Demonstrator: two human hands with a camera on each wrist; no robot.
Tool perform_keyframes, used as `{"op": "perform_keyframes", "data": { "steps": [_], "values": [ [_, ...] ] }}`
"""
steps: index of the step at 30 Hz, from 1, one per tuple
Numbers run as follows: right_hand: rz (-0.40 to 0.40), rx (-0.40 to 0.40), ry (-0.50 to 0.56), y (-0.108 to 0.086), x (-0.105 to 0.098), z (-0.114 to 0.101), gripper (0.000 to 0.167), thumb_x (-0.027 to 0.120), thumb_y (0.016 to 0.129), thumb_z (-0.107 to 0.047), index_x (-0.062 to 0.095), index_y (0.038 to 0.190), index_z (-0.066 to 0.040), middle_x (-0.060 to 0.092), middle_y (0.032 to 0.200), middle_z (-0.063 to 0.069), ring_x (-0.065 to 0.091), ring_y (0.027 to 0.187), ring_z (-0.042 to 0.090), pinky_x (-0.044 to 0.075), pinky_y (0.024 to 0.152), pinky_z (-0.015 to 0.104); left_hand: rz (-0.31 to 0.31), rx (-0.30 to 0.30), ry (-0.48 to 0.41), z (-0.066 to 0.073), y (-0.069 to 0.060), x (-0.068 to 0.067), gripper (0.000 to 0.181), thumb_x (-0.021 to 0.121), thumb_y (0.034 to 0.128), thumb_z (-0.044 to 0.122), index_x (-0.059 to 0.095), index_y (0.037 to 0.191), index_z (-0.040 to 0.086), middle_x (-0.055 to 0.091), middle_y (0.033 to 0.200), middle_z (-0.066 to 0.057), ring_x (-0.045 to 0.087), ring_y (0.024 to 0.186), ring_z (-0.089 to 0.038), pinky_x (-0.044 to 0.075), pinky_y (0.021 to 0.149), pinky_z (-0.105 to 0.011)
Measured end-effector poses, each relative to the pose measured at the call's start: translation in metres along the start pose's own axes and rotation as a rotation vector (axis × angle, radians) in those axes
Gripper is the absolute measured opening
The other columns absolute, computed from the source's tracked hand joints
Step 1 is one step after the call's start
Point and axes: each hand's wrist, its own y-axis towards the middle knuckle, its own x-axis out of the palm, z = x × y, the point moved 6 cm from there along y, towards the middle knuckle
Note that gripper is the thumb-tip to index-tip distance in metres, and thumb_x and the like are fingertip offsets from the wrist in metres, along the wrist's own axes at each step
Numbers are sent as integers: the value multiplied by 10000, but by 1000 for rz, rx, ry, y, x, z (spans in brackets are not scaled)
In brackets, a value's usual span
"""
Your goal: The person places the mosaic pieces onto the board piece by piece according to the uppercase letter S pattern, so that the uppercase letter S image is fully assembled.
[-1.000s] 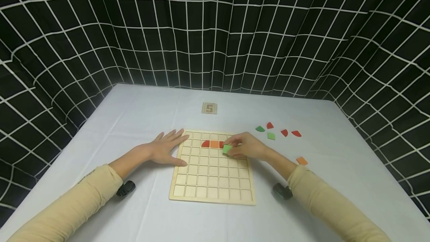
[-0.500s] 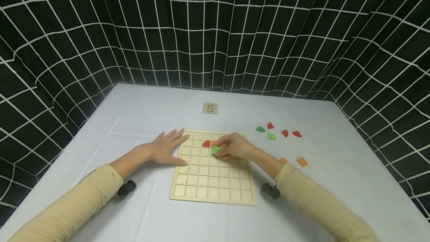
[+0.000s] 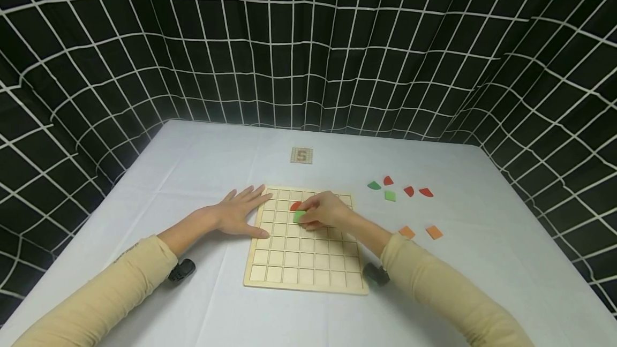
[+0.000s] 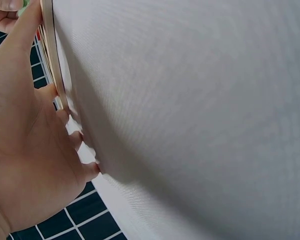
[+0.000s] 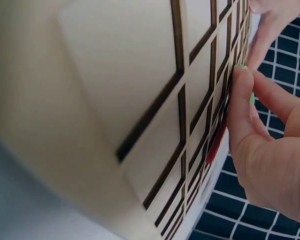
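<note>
A pale wooden grid board [image 3: 299, 261] lies on the white table. My left hand [image 3: 234, 216] rests at its left side, fingers spread, with thumb and fingertips reaching onto the edge. In the left wrist view, the left hand [image 4: 30, 150] is seen from the palm side along that edge. My right hand [image 3: 328, 210] pinches a light green square tile [image 3: 299, 216] over the board's upper left cells, just below a red rounded tile [image 3: 295, 206]. The right wrist view shows the right hand [image 5: 275, 155] with thumb and fingers together, mostly covering the green tile [image 5: 252, 98].
Right of the board lie loose tiles: a dark green one [image 3: 374, 185], several red ones [image 3: 408, 191], a light green square [image 3: 390, 196] and two orange squares [image 3: 434, 232]. Behind the board is a small patterned card [image 3: 301, 155]. A black gridded curtain [image 3: 299, 68] surrounds the table.
My right hand has moved left across the board with the green square tile, now covering the orange tile beside the red one. The left hand has stayed in place.
</note>
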Motion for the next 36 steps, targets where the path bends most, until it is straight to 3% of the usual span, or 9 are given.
{"op": "perform_keyframes", "data": {
  "steps": [12, 21, 29, 36],
  "values": [
    [73, 19, -50, 1, 4, -4, 206, 713, 822, 31, 686, 1025, 47, 667, 865, 110, 687, 704, 183, 568, 659, 273, -1, -4, 3, 0, 1, 0, 1010, 572, 802, 694, 149, 1542, 153, 19, 1590, -110, 15, 1429, -358, -14, 1096, -604],
    [76, 21, -72, 0, 4, -6, 157, 700, 847, 1, 696, 1000, 35, 675, 835, 103, 683, 688, 184, 570, 650, 282, -1, -5, 0, 0, 1, 1, 1011, 571, 803, 695, 150, 1542, 148, 18, 1590, -113, 14, 1428, -362, -15, 1096, -604],
    [2, 26, 56, 2, -4, 2, 194, 636, 927, -129, 687, 1072, -11, 655, 857, 133, 624, 625, 148, 537, 554, 224, 1, 5, 8, 0, 1, 0, 1017, 560, 799, 707, 150, 1541, 145, 18, 1588, -120, 20, 1426, -369, -7, 1091, -614],
    [-55, 31, 195, -2, -20, 6, 293, 589, 958, -154, 622, 1183, 30, 623, 920, 143, 599, 694, 151, 496, 583, 178, 9, 8, 3, 0, 0, -1, 1009, 580, 805, 682, 165, 1537, 127, 39, 1584, -139, 39, 1422, -386, 5, 1087, -626]
  ]
}}
